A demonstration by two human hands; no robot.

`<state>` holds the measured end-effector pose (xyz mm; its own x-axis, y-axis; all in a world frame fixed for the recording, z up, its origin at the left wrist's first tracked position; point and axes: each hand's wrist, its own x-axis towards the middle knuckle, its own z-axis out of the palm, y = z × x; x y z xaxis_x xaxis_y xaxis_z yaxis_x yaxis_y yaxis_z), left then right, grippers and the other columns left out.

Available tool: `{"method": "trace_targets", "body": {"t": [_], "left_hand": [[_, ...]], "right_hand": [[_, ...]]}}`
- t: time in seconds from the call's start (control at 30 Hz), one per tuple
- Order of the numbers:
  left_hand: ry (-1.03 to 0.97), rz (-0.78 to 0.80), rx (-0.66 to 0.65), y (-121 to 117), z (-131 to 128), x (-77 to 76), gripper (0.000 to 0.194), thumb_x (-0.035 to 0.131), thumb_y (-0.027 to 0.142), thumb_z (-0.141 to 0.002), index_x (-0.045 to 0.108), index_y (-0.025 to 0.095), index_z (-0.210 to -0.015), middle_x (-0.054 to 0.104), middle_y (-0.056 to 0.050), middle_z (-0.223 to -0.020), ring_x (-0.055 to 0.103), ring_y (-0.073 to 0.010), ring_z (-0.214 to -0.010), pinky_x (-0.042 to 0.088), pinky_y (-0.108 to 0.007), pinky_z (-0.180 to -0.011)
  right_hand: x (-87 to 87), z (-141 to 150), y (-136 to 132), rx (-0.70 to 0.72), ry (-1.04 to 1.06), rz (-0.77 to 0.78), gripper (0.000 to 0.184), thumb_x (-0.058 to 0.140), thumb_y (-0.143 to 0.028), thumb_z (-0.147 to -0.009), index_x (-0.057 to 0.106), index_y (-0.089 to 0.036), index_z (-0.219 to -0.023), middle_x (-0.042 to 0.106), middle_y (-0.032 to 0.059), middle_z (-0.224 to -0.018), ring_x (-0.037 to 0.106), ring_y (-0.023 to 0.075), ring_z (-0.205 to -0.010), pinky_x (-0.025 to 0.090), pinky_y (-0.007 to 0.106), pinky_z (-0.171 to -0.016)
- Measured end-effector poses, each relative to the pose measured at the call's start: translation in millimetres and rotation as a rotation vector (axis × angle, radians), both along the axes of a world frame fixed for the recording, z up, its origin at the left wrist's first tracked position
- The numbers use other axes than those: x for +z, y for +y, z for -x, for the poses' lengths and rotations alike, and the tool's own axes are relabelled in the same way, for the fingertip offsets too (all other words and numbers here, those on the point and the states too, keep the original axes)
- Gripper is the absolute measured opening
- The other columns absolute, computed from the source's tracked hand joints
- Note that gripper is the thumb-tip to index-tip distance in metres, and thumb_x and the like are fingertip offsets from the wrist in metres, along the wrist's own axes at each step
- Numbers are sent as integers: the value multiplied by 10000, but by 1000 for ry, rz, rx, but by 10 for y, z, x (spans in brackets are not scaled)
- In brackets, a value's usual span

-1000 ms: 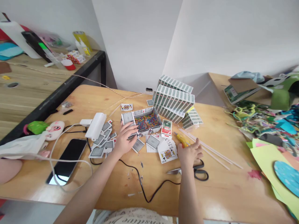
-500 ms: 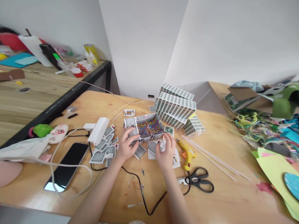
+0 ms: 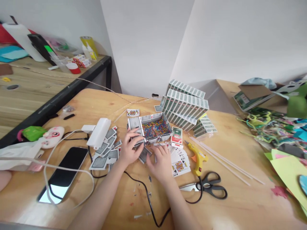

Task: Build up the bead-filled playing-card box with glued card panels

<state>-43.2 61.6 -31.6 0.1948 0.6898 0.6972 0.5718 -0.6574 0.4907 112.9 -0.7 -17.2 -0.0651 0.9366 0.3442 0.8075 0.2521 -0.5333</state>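
Note:
A box covered with playing cards (image 3: 135, 123) stands mid-table, with small multicoloured pieces (image 3: 157, 127) inside its right compartment. Over its card-covered left end curve the fingers of my left hand (image 3: 130, 150), the thumb at the front corner, gripping it there. Just in front of the box, my right hand (image 3: 161, 163) is open over face-down cards, thumb apart from the fingers; its fingertips partly hide cards below. Another face-down card (image 3: 144, 154) lies between my hands. To the right are fanned face-up cards (image 3: 180, 165) and a card pack (image 3: 177, 136).
A yellow glue gun (image 3: 198, 158), black-handled scissors (image 3: 211, 185) and white sticks (image 3: 223, 159) lie to the right. Stacked card packs (image 3: 184, 102) stand behind. Loose cards (image 3: 105, 153), a phone (image 3: 63, 174) and cables are at left. A black cord (image 3: 148, 195) crosses the front.
My right hand has left the glue gun, moved to the box's front right corner, then shifted down and left onto the cards. My left hand stays on the box's left end.

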Motion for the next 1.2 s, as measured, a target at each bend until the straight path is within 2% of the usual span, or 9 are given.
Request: {"method": "trace_targets", "body": {"t": [0.1,0.17,0.37,0.53,0.67,0.83,1.0,1.1,1.2], "left_hand": [[-13,1,2,-10,3,10,224,596,136,-747,586,236,-947,531,-39,-988,527,-270,-1146,323,-547,-1060],[-14,0,-4,-14,2,25,224,597,120,-744,583,233,-938,530,-42,-1010,509,-269,-1163,336,-542,-1055],[-12,-3,-9,-12,11,58,239,609,110,-725,583,232,-928,531,-55,-1071,441,-285,-1221,399,-520,-1010],[-15,44,13,-19,38,53,214,609,127,-726,588,235,-909,529,-55,-1113,407,-295,-1252,386,-529,-1020],[-29,62,-9,-27,83,52,203,599,132,-732,586,232,-909,518,-62,-1132,392,-303,-1268,376,-543,-1028],[-41,61,-43,-23,153,66,203,598,144,-731,595,237,-912,522,-67,-1128,414,-306,-1253,395,-539,-1015],[-41,51,-69,-16,185,77,192,599,148,-728,602,225,-904,517,-74,-1135,425,-304,-1243,402,-529,-1009],[-47,58,-71,-18,186,69,190,606,146,-726,600,220,-901,519,-76,-1134,426,-300,-1245,394,-519,-1017],[-50,60,-59,-20,185,51,184,614,161,-723,603,221,-896,531,-77,-1128,437,-299,-1236,402,-513,-1009]], "right_hand": [[25,104,-36,38,-126,116,478,672,-443,-679,580,-177,-1065,604,107,-1019,478,288,-928,382,425,-776],[12,150,-59,38,-179,151,549,706,-477,-636,577,-173,-1075,589,117,-1039,466,300,-921,369,431,-761],[-73,166,-80,13,-181,166,261,594,-340,-782,599,-193,-997,592,93,-971,471,278,-899,354,410,-738],[-87,162,-63,-27,-152,161,512,653,-380,-723,523,-176,-1173,560,127,-1133,460,309,-943,369,436,-744],[-86,156,-61,-2,-139,181,424,638,-379,-734,557,-189,-1105,576,117,-1102,474,311,-937,376,439,-744],[-65,154,-50,25,-77,161,405,664,-308,-667,567,-184,-1041,591,107,-1029,498,296,-934,391,433,-771],[76,35,-83,97,3,185,370,665,-297,-638,574,-169,-973,593,106,-996,535,282,-940,431,427,-797],[228,-135,-141,143,179,328,364,648,-261,-641,555,-173,-982,604,51,-854,576,186,-727,483,310,-653],[393,-327,-143,157,382,349,411,599,-270,-700,508,-179,-1090,619,4,-760,582,143,-631,491,251,-582]]}}
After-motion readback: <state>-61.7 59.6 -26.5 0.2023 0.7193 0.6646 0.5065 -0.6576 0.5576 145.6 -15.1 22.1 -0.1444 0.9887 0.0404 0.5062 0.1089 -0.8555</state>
